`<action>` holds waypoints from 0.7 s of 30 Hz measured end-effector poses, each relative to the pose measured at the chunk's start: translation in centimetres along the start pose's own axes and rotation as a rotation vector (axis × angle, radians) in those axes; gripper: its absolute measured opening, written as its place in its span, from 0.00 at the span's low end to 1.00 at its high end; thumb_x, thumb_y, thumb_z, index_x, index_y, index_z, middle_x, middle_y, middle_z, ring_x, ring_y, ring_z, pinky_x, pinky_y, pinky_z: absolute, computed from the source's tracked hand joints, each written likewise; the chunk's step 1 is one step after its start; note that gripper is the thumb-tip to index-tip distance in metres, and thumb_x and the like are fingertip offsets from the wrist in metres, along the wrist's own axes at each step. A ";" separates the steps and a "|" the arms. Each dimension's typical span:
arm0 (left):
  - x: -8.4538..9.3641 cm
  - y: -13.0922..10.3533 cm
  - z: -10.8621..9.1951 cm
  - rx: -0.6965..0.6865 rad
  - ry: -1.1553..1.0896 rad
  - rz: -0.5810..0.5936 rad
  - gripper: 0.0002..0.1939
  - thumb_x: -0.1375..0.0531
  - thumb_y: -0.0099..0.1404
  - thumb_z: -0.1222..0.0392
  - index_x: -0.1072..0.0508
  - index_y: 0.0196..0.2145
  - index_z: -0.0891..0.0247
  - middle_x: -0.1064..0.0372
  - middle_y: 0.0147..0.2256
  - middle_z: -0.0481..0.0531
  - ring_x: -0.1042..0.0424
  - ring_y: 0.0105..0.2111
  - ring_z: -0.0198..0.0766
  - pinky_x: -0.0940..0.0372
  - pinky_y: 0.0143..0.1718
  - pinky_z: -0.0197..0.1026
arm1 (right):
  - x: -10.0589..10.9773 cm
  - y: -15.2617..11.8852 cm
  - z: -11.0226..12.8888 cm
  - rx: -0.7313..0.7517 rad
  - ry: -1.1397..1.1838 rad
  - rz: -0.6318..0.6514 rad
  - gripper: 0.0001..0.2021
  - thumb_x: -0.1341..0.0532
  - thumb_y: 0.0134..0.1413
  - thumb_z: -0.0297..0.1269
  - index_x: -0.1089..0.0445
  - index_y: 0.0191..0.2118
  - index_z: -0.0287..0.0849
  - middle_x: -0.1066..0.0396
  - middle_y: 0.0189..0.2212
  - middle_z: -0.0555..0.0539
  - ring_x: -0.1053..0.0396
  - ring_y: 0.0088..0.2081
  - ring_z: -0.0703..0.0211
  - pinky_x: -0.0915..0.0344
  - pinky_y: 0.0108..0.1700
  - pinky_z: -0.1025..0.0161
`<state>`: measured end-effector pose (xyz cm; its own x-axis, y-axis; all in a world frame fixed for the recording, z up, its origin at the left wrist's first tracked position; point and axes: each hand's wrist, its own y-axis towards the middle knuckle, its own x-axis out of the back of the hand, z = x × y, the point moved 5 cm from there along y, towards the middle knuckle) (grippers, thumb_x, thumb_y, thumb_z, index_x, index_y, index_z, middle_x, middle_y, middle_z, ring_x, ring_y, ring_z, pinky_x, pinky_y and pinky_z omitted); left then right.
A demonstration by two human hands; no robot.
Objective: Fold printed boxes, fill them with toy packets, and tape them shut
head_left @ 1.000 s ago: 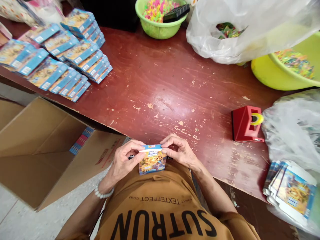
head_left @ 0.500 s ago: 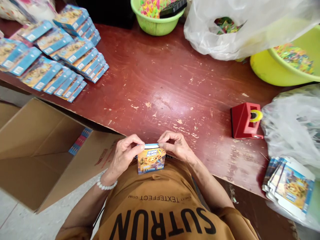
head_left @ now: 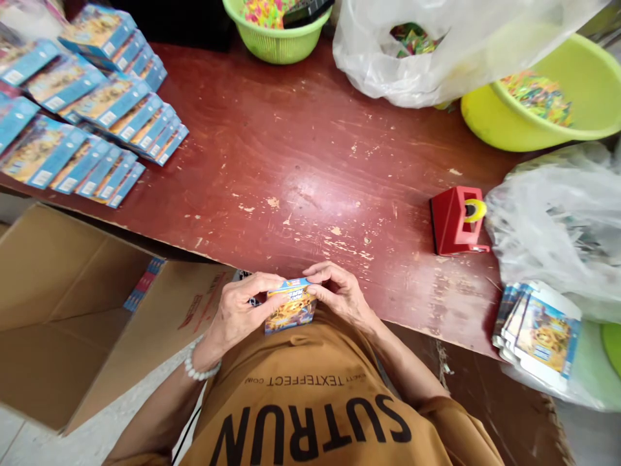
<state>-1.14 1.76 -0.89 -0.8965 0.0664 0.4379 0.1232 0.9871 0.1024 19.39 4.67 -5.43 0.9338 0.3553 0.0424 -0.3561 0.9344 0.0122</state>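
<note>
Both hands, left hand (head_left: 239, 315) and right hand (head_left: 339, 296), are pinching a small printed box (head_left: 290, 305) at the table's (head_left: 310, 162) near edge (against the shirt), closing its top flap; tucking needs firm fingertip pressure.

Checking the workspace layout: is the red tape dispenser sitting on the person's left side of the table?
No, the red tape dispenser sits to the right of the hands, near the clear bag.

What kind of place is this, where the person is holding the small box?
Probably a small packing workshop or home workbench. Both hands hold one small printed box at a worn red table; many like boxes are stacked there, flat unfolded cartons lie right, beside a tape dispenser.
</note>
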 end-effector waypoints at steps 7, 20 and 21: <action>0.0 -0.8 0.1 -0.017 -0.029 -0.107 0.04 0.34 0.67 0.59 0.16 0.37 0.57 0.16 0.38 0.52 0.18 0.37 0.41 0.22 0.43 0.41 | -0.5 0.0 0.6 0.024 -0.060 0.055 0.15 0.34 0.64 0.52 0.23 0.37 0.45 0.22 0.44 0.43 0.23 0.44 0.55 0.26 0.49 0.53; 2.0 6.4 -1.8 -0.405 0.190 -0.355 0.10 0.35 0.67 0.64 0.19 0.46 0.56 0.18 0.42 0.50 0.20 0.40 0.39 0.25 0.47 0.41 | 20.0 -3.9 5.5 0.122 -0.460 -1.048 0.15 0.34 0.59 0.50 0.23 0.42 0.44 0.24 0.32 0.47 0.32 0.28 0.60 0.33 0.33 0.60; 1.8 6.9 -1.7 -0.460 0.226 -0.350 0.11 0.35 0.67 0.65 0.19 0.47 0.56 0.18 0.42 0.50 0.20 0.40 0.39 0.26 0.48 0.41 | 22.1 -4.6 5.4 0.080 -0.524 -1.118 0.17 0.36 0.59 0.52 0.24 0.42 0.42 0.25 0.31 0.46 0.33 0.27 0.60 0.34 0.32 0.60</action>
<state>-1.16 8.49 2.12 -0.8111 -0.3321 0.4815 0.0536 0.7775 0.6266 41.47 8.08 0.90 0.6062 -0.7073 0.3637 0.6096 0.7069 0.3587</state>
